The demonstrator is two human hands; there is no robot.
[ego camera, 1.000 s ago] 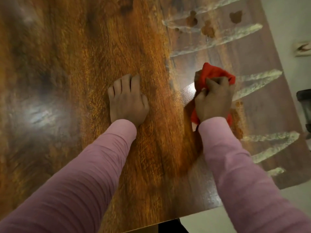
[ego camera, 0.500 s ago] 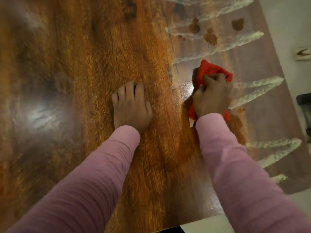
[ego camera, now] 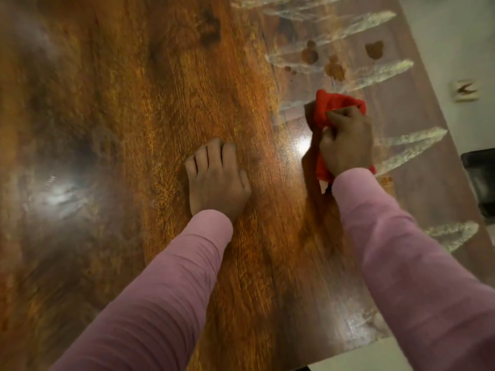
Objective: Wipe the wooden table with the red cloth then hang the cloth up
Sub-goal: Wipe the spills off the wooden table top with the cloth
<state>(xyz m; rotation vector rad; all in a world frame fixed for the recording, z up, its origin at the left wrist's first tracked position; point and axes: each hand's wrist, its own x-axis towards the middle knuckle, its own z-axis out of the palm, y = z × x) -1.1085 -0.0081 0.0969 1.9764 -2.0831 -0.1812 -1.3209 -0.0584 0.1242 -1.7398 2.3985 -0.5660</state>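
Observation:
The wooden table (ego camera: 134, 116) fills most of the view, its brown grain glossy under the light. My right hand (ego camera: 347, 141) presses a bunched red cloth (ego camera: 334, 103) onto the table's right part; the cloth shows beyond my fingers and below my wrist. My left hand (ego camera: 215, 180) lies flat on the wood, palm down, fingers together, holding nothing. Pale smeared wipe streaks (ego camera: 409, 148) and a few dark spots (ego camera: 334, 69) mark the surface right of and beyond the cloth. Both arms wear pink sleeves.
The table's right edge runs diagonally beside a pale floor (ego camera: 455, 49). A dark object (ego camera: 482, 180) stands at the right edge of view, and a small light item (ego camera: 466, 90) lies on the floor. The near table edge is at bottom right.
My right hand has slid the red cloth a little away from me across the table. The view has shifted slightly, and my left hand stays planted on the wood.

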